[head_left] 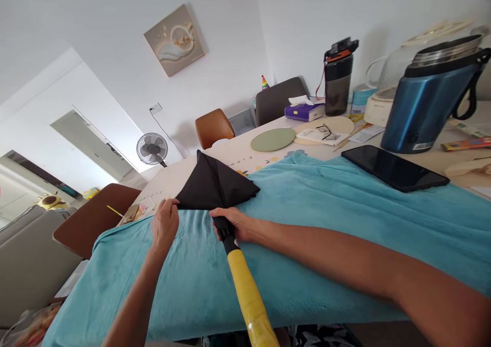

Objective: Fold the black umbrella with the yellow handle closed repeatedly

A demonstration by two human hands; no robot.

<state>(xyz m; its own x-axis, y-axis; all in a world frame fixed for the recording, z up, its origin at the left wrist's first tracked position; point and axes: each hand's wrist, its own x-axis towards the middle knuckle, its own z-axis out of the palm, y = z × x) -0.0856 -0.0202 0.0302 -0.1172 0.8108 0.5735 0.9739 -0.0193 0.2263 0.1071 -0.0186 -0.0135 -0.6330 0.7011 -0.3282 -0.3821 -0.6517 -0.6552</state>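
Observation:
A black umbrella canopy (213, 183) lies partly folded on a turquoise blanket (307, 219) spread over the table. Its yellow handle (249, 296) points toward me off the near edge. My left hand (164, 224) pinches the lower left edge of the black fabric. Where the canopy meets the black shaft, my right hand (233, 222) is closed around the umbrella.
A black tablet (395, 168) lies on the blanket at the right. Behind it stand a blue jug (425, 101), a dark bottle (337, 81), a tissue box (305, 112), glasses on paper (325, 131) and a green mat (273, 139). Brown chairs (92, 219) ring the table; a fan (152, 149) stands beyond.

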